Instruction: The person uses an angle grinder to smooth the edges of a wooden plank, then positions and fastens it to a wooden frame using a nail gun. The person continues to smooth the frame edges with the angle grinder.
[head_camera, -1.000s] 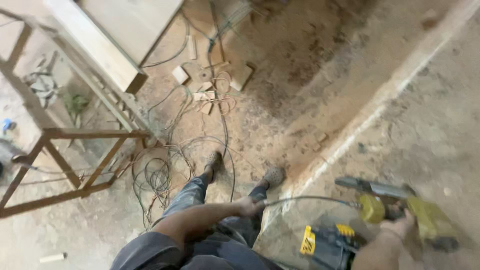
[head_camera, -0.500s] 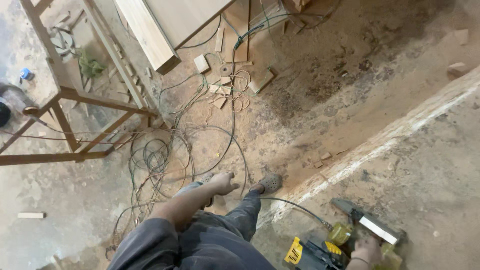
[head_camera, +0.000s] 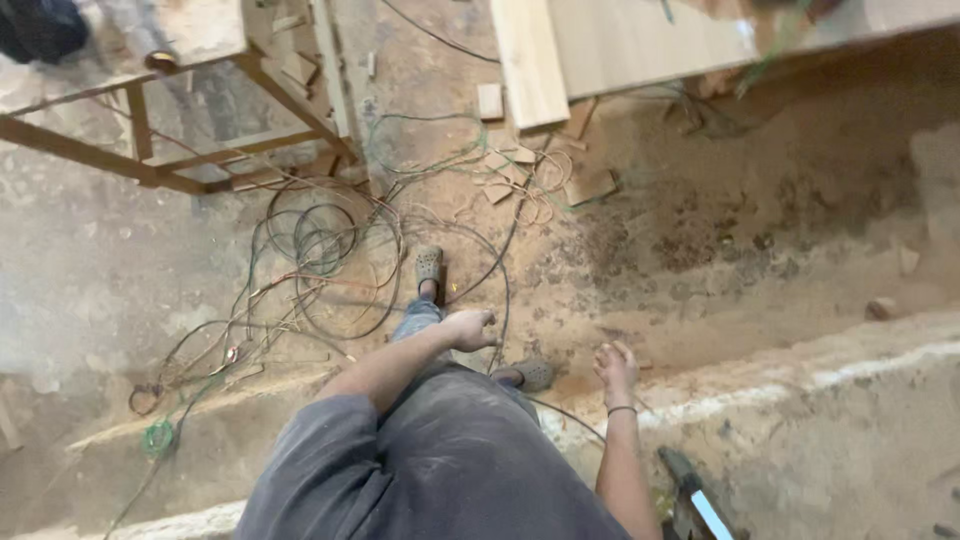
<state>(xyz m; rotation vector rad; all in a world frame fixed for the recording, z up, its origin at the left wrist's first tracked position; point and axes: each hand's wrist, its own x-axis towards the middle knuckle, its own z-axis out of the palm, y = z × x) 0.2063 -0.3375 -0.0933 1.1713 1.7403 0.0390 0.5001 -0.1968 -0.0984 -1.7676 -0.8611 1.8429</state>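
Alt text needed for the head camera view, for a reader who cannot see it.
Looking down at a person's bare left hand and right hand, both empty, above a dusty floor. Tangled cables lie by their feet; a power tool sits beside the right forearm, with wood planks beyond.

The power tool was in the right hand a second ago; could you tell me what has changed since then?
The right hand has let go of the yellow power tool, which now lies on the concrete ledge beside the forearm; the hand hangs loosely curled and empty. The left hand stays empty, out in front over the legs. The view has swung towards the boards. The cables and wooden frame lie as before.
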